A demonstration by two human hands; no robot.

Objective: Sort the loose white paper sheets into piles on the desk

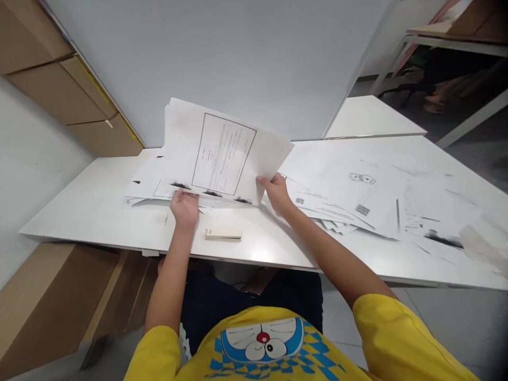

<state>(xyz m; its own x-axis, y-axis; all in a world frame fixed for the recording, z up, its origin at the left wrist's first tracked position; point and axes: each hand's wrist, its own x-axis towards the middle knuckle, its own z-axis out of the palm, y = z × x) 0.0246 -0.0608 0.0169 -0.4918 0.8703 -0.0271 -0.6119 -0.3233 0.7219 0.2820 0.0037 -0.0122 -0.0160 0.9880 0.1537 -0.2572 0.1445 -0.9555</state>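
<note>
Printed paper sheets (224, 153) are held up at a tilt above the white table, the front one with a black-framed block of text and dark smudges along its lower edge. My right hand (278, 193) pinches their right corner, thumb on the front. Under the lower left edge is my left hand (184, 207), palm up, its fingers partly hidden behind the paper; whether it grips cannot be made out. A small cream stapler-like bar (223, 234) lies on the table between my forearms. Behind the held sheets, more loose papers (145, 177) lie to the left.
Scattered printed sheets (357, 185) cover the table's right side. A pale upright panel (238, 58) stands along the back of the white table (91, 211). Cardboard boxes (75, 90) are stacked at the left, with an open carton (59, 296) below. Another person's legs (440, 95) show at the far right.
</note>
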